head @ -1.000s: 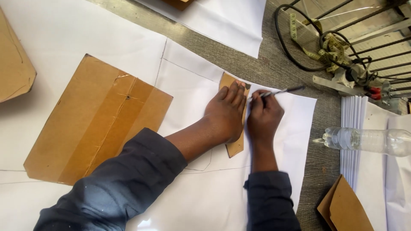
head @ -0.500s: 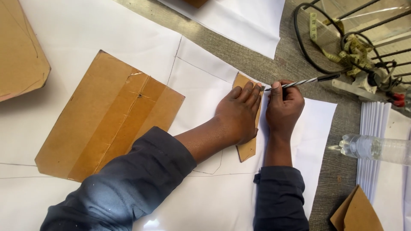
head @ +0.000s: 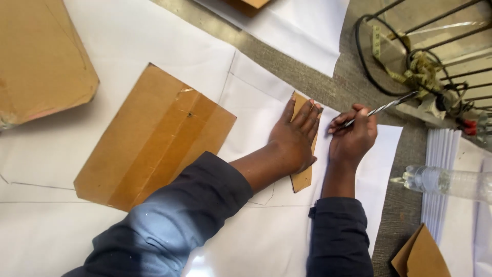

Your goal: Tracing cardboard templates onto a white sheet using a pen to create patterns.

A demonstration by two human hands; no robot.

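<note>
Bottle [head: 451, 182] lies nr right hand [head: 353, 141]; big cardboard [head: 154, 138] left.

The left hand [head: 293, 141] lies flat on a small cardboard strip [head: 303, 177], pressing it onto white paper [head: 256, 231]. The right hand [head: 353, 141] holds a striped pencil [head: 382, 109] just beside the strip. A big cardboard piece [head: 154, 136] lies to the left. A clear bottle [head: 446, 182] lies on the worktop [head: 328, 84].

Large cardboard sheet [head: 154, 138], plastic bottle [head: 451, 182], paper stack [head: 443, 174].
</note>
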